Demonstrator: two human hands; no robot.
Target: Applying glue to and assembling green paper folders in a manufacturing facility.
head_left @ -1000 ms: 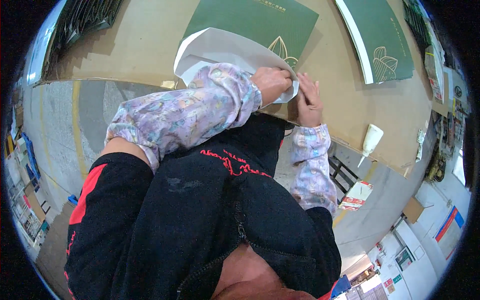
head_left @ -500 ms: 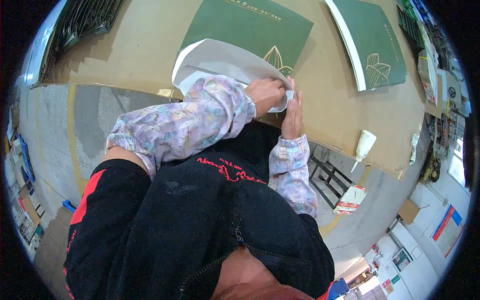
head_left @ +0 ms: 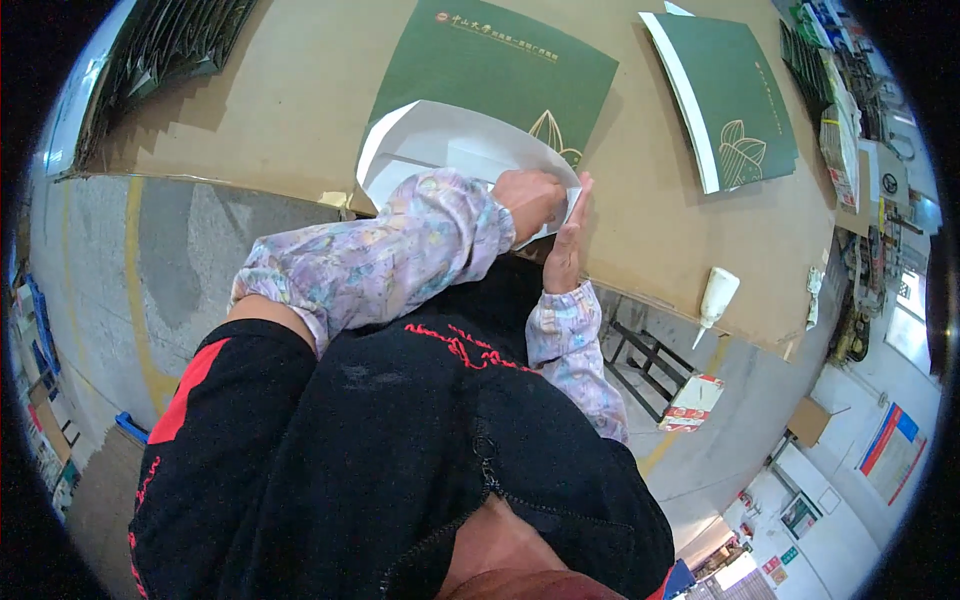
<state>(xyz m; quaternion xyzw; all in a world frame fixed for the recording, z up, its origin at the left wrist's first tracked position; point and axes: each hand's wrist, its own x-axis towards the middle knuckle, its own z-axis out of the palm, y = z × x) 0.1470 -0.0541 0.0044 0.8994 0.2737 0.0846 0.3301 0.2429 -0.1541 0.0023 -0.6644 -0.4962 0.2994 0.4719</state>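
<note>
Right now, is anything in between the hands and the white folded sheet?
No, nothing visible. Both hands are already on the white folded sheet: the left hand presses on its near edge, and the right hand lies flat against its right corner, on the brown table.

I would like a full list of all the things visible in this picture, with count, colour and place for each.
green cover sheet: 1, dark green, flat on the table, centre top
white folded flap: 1, white, on the sheet's near edge, under both hands
green folders: a stack, green with white edge, right on the table
table: 1, brown cardboard top
glue bottle: 1, white, table's near right edge
dark stack: 1, top left
small carton: 1, red and white, floor
left hand: fist pressing the flap
right hand: flat, edge-on beside the flap
</note>
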